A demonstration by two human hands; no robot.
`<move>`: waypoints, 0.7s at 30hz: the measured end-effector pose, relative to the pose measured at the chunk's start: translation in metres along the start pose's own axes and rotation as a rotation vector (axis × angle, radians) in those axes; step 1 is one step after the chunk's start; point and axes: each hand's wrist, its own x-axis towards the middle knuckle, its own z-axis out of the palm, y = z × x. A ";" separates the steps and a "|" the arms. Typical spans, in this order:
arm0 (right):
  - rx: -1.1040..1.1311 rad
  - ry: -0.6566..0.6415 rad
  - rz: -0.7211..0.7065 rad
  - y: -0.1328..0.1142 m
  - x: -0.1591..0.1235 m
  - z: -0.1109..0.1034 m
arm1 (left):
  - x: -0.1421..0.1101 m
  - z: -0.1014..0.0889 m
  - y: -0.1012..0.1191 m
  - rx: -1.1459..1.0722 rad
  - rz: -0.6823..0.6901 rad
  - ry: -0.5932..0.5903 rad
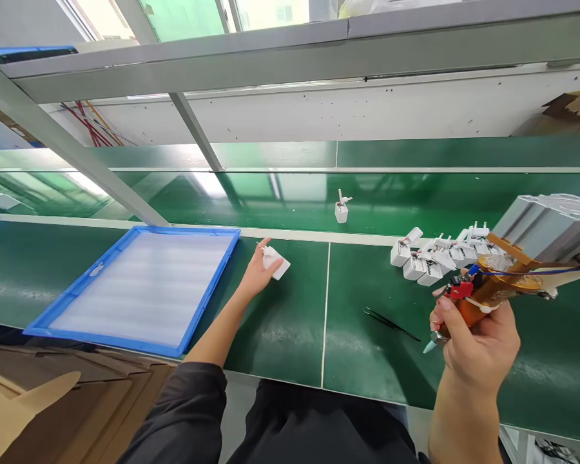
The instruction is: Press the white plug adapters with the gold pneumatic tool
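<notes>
Left hand pinches 1 white housing over the green bench; right hand grips a brown handheld tool.
Left fingers clamped on housing, right fingers wrapped round tool; housing sits just right of the blue-rimmed tray, short of the pale strip along the bench's far side. Room to move: green surface from housing across the seam to tweezers, and down to near edge by the person's body. In the way: tray on left, metal post beyond it, clustered white adapters close to tool, silver block at tool's rear. 1 lone adapter stands past the strip; cardboard lower left.
</notes>
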 end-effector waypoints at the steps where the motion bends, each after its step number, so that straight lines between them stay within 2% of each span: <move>1: 0.001 -0.004 0.002 0.000 0.001 -0.001 | -0.001 -0.004 0.006 -0.211 -0.099 -0.004; 4: -0.011 -0.001 -0.004 0.003 0.004 -0.006 | -0.006 -0.013 0.026 -0.741 -0.313 -0.098; 5: -0.019 0.003 -0.012 0.004 0.006 -0.007 | -0.005 -0.016 0.031 -0.829 -0.339 -0.134; 7: -0.043 0.009 -0.023 0.008 0.009 -0.011 | 0.005 -0.021 0.038 -0.858 -0.331 -0.133; 9: -0.072 0.004 -0.026 0.013 0.012 -0.016 | 0.029 -0.024 0.038 -0.701 -0.258 -0.033; 10: -0.092 0.001 -0.028 0.015 0.014 -0.019 | 0.046 -0.025 0.037 -0.554 -0.203 0.039; 13: -0.153 0.004 -0.049 0.025 0.018 -0.029 | 0.106 -0.023 0.030 0.080 -0.044 0.268; 15: -0.184 0.015 -0.056 0.031 0.020 -0.035 | 0.143 -0.016 0.025 0.369 0.005 0.351; 18: -0.212 0.044 -0.034 0.037 0.020 -0.038 | 0.178 -0.002 0.019 0.448 0.019 0.378; 21: -0.203 0.067 -0.007 0.036 0.018 -0.036 | 0.191 0.009 0.008 0.456 0.054 0.355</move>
